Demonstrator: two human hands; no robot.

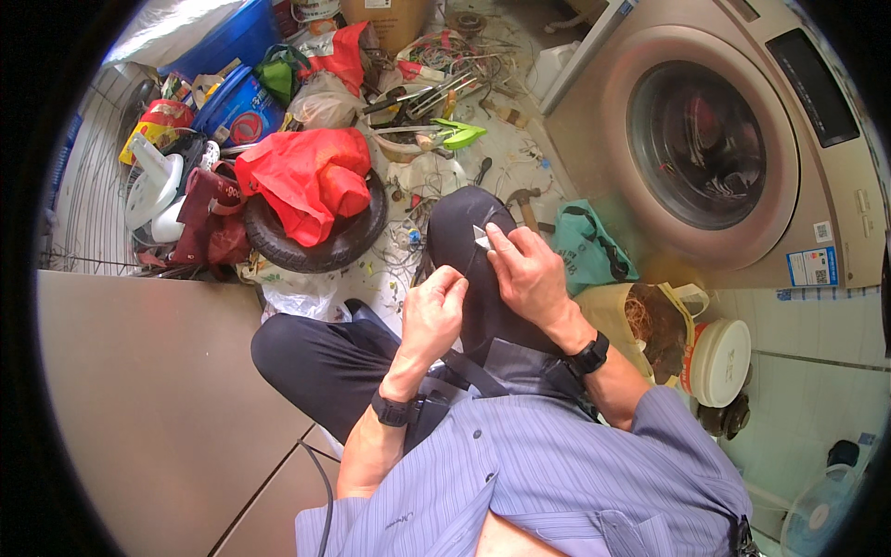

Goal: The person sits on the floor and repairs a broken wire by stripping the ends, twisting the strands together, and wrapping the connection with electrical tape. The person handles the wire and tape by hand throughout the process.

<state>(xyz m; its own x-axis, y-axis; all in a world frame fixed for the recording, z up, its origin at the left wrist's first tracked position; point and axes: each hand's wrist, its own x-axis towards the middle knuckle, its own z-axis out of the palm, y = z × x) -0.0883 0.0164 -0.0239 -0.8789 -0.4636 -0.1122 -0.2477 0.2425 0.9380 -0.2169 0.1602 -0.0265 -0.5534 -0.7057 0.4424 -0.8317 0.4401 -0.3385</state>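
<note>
I sit with my knees bent, both hands in front of me. My right hand (532, 278) is above my right thigh, its thumb and index finger pinching a small, pointed, silvery-white piece (480, 238); whether it is a blade or a folded scrap, I cannot tell. Beside it, over the inner thigh, my left hand (432, 311) has its fingers curled together in a pinch. Whatever may be between those fingertips is too small or hidden to make out. The two hands are apart. Each wrist has a black band on it.
Beyond my knees, a red cloth bag (302, 176) lies on a black tyre (269, 258) amid tools and wire scraps. A hammer (527, 209) and teal bag (587, 246) lie near my right knee. Rightward stand a washing machine (603, 139), yellowish bag (608, 311) and white-lidded bucket (724, 362).
</note>
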